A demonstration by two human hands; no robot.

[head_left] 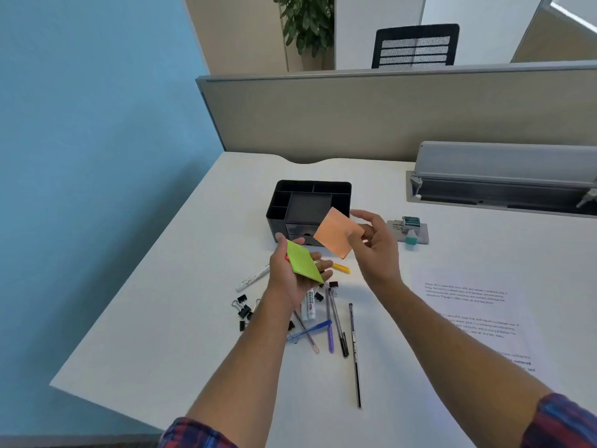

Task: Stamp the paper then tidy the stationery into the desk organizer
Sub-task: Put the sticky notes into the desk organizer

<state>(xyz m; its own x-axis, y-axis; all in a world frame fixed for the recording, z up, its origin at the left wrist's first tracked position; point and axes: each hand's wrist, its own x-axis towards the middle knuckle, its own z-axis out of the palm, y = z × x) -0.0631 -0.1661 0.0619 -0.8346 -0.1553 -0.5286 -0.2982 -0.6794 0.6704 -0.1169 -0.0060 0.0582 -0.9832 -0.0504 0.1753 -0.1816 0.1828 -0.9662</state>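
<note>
Left hand (292, 276) held a lime-green square sticky-note pad (304, 265), grip clamped on it: thumb on the far edge, fingers curled under the near side, pad tilted. Right hand (376, 245) pinched an orange square sticky-note pad (337, 233) at its right corner, thumb and fingers closed on it, the other fingers spread loosely. Both pads were in the air, just in front of the black plastic desk organizer (308, 208), orange one overlapping its front right corner in view.

Organizer stood on the white surface (161, 302), compartments open on top, small drawers in front. Right of it: a grey stamp pad with a teal-capped stamper (409, 230). Further right and nearer: the printed white paper sheet (468, 305), flat. In front of the organizer, under the left hand: loose pens (336, 321), a white marker (308, 307), a yellow highlighter (341, 268), black binder clips (243, 310) scattered.
</note>
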